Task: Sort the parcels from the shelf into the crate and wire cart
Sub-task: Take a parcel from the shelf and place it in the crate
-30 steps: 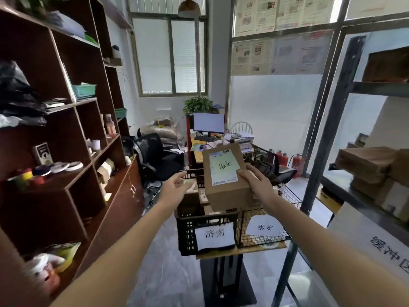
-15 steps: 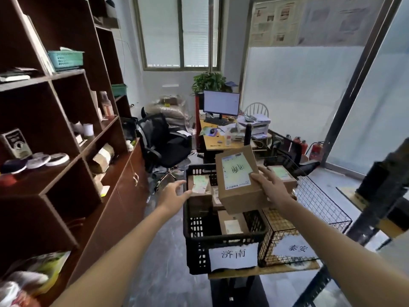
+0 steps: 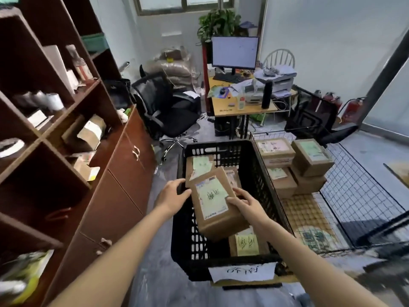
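Observation:
A brown cardboard parcel (image 3: 215, 206) with a pale green label hangs tilted inside the black plastic crate (image 3: 264, 178). My right hand (image 3: 242, 203) grips its right edge, fingers curled over the top face. My left hand (image 3: 171, 196) touches the parcel's left side with relaxed fingers, over the crate's left rim. Other parcels lie in the crate, one at the back (image 3: 200, 166) and one at the front (image 3: 246, 244). To the right stands the wire cart (image 3: 358, 191), holding several stacked parcels (image 3: 309, 157).
A dark wooden shelf unit (image 3: 66, 134) with boxes and odds and ends runs along the left. Beyond the crate are a black office chair (image 3: 163, 109), a desk (image 3: 241, 107) with a monitor and printer, and fire extinguishers (image 3: 352, 108) by the right wall.
The parcel came down from chest height into the crate. My left hand closed in and now touches its left side. The view tipped downward and nearer to the crate.

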`<state>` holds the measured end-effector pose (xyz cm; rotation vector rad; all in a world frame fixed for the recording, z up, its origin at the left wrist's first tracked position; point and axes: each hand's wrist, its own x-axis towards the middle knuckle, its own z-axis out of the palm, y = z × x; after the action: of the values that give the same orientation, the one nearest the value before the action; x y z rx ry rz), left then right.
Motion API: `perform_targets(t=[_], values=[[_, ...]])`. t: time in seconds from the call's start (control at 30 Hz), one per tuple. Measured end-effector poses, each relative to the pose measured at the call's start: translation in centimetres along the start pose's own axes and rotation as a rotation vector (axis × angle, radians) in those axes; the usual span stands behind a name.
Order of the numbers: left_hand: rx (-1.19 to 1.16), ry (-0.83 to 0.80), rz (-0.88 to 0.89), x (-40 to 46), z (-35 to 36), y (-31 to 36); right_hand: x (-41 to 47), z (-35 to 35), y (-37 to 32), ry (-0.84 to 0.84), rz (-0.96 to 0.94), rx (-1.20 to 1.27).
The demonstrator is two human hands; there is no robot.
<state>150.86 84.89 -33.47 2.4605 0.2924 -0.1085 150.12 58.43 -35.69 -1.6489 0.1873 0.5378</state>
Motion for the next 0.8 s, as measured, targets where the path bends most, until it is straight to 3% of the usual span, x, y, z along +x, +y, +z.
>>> perform_targets(t=[0.17, 0.47, 0.63, 0.8], values=[[-0.031, -0.032, -0.038, 2.2, 2.1, -1.6, 3.0, 0.8, 4.6, -0.087, 0.118, -0.045], [-0.001, -0.008, 0.044, 4.2, 2.6, -6.0, 8.1, 5.8, 8.6, -0.052, 0.192, -0.043], [-0.051, -0.028, 0.044, 4.8, 2.6, -7.6, 9.4, 6.7, 9.8, -0.032, 0.188, -0.265], [-0.082, -0.027, 0.088, 5.1, 3.1, -7.5, 11.0, 6.3, 9.0, -0.030, 0.048, -0.659]])
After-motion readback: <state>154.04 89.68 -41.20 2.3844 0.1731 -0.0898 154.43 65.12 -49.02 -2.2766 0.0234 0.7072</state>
